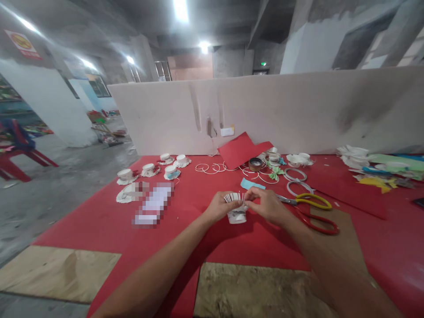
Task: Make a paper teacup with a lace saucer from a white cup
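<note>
White paper, cut into narrow strips around its mouth, forms the fringed cup (237, 217) between the two hands. It lies straight ahead of the person, its long axis running roughly near to far: the plain base faces the near side, the strips stand up at the far end. Whether the base touches the red tabletop (190, 190) I cannot tell.

The left hand (222, 205) grips the cup from the left, its thumb laid across the front just below the strips. The right hand (263, 204) has thumb and forefinger closed in a pinch at the right edge of the fringe. Neither hand is clearly nearer, since both meet the cup; the relation that seems to matter is the right fingertips against the rightmost strips, with the left hand steadying the opposite side.

Just beyond the right hand lies a light blue paper scrap (252, 183). To its right, scissors (294, 202) with one yellow and one red handle point their blades left, close to the right wrist, handles over a brown board (342, 225). Two pale rings (287, 187) lie farther off, past the scissors, and a tape roll (255, 165) sits on the far side, beside a red sheet (236, 151). Thin cream hoops (202, 164) lie left of that sheet. Small white cups with spread brims (125, 175) gather at far left, well apart from the hands.
</note>
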A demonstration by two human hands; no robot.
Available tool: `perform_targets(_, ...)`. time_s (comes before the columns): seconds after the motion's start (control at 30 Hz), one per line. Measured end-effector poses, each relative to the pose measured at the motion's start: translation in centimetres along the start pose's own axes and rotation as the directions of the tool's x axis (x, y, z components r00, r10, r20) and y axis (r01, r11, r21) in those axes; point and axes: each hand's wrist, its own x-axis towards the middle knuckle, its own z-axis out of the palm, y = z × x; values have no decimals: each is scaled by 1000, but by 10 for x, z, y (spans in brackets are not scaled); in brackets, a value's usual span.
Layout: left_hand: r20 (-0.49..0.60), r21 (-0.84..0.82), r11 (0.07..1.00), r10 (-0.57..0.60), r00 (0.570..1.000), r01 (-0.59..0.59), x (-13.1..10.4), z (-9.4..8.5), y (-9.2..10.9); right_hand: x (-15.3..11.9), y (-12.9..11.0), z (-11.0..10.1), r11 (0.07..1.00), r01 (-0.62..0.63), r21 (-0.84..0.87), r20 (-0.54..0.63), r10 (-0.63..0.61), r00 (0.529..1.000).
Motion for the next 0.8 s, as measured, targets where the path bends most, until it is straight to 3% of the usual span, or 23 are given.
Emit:
perform_targets(0.33,-35,41,999,-23,999,25,2,-2,-3,4,10,-7,983,-39,180,39,32,999)
perform_targets(0.57,-25,-26,1000,-10,1000,9,-1,-1,1,4,17,-6,981,-91,169,233,50,971)
perform_targets(0.8,-16,90,996,-8,1000,9,-1,-1,5,4,9,3,995,-90,54,144,81,986)
